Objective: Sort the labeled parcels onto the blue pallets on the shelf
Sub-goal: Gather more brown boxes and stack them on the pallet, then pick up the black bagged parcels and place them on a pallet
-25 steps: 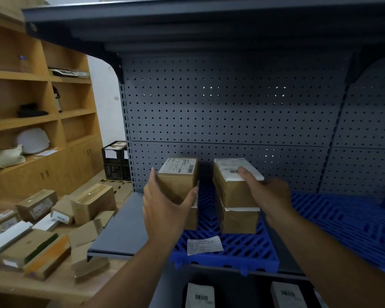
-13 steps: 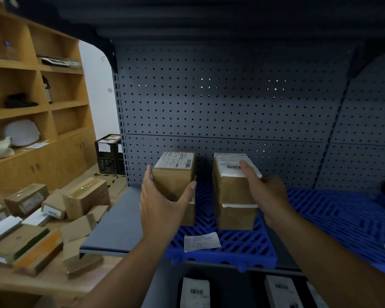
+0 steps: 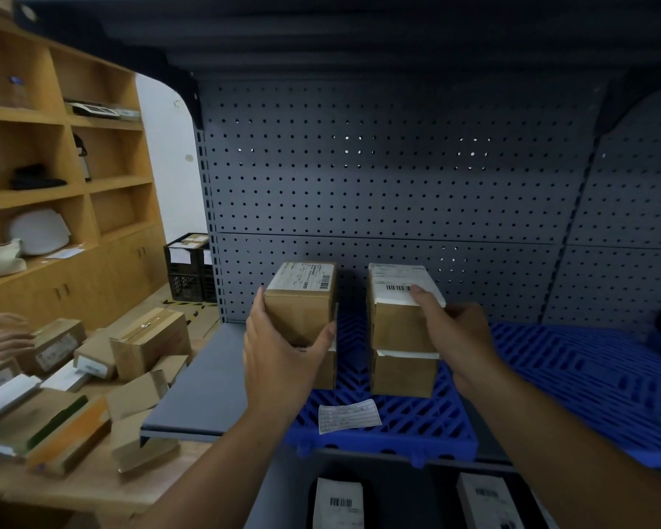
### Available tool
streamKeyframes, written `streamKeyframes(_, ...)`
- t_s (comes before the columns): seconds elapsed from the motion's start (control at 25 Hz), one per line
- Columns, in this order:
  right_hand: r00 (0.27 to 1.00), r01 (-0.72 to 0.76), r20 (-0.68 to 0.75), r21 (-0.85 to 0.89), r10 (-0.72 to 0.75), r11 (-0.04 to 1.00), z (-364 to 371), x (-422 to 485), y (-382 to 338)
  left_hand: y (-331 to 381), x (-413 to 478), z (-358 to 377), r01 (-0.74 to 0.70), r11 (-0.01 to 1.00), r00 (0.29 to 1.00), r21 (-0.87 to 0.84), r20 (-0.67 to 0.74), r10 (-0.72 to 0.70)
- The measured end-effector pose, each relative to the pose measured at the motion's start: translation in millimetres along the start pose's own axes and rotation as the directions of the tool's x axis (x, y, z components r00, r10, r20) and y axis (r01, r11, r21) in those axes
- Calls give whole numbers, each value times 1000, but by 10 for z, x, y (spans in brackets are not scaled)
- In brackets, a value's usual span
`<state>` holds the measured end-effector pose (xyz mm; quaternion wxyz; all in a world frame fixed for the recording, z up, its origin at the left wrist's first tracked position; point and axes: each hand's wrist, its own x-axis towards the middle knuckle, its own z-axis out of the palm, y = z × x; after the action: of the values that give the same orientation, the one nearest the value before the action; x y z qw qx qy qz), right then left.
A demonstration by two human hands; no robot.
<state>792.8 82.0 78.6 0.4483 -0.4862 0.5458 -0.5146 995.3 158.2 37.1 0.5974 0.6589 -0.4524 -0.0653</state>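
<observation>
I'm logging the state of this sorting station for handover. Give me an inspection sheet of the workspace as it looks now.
Surface: grey shelf carrying a blue pallet; a second blue pallet to its right.
Job's things: two stacks of two parcels on the near pallet; top left parcel, top right parcel, labels facing up.
Clutter: loose paper slip on the pallet's front; unsorted boxes on the wooden table at left.
Hands: left hand grips the top left parcel; right hand holds the top right parcel.
Cables: nothing seen.
Surroundings: pegboard back, wooden shelving, black crate.
</observation>
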Motion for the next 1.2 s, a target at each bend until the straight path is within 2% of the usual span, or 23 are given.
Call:
streamKeyframes(0.2,1000,0,8,13,0,1000,-25,-24,-17,-3,12,-11,-4,1000,1000,9,2,4)
streamKeyframes(0.32,999,37,-2,28,-37,999,-65,-68,-18,31,-33,-58,-61,998,998,18,-27,62)
streamKeyframes(0.48,984,158,-84,32,-155,987,-157,-186,4,108,-74,-100,-188,982,980,24,-69,189)
streamKeyframes(0.64,962,199,-194,19,-192,980,-298,-333,223,198,-163,-155,-220,976,972,-11,-91,218)
streamKeyframes(0.72,940,281,-198,-16,-278,960,-431,-444,342,239,-308,-208,-291,956,951,-28,-116,286)
streamKeyframes(0.8,890,415,-160,-111,-428,903,-642,-583,440,270,-541,-250,-410,912,904,16,-123,409)
streamKeyframes(0.88,824,526,-86,-251,-560,813,-893,-708,541,281,-848,-239,-488,869,870,86,-34,492)
streamKeyframes(0.96,791,571,-10,-346,-611,745,-1165,-836,672,262,-1203,-148,-501,856,866,132,89,493)
streamKeyframes(1.08,794,573,60,-407,-605,712,-1499,-1010,957,145,-1730,21,-471,858,875,206,236,424)
streamKeyframes(1.2,819,546,121,-461,-560,699,-1778,-1132,1250,16,-2116,127,-437,856,886,277,298,355)
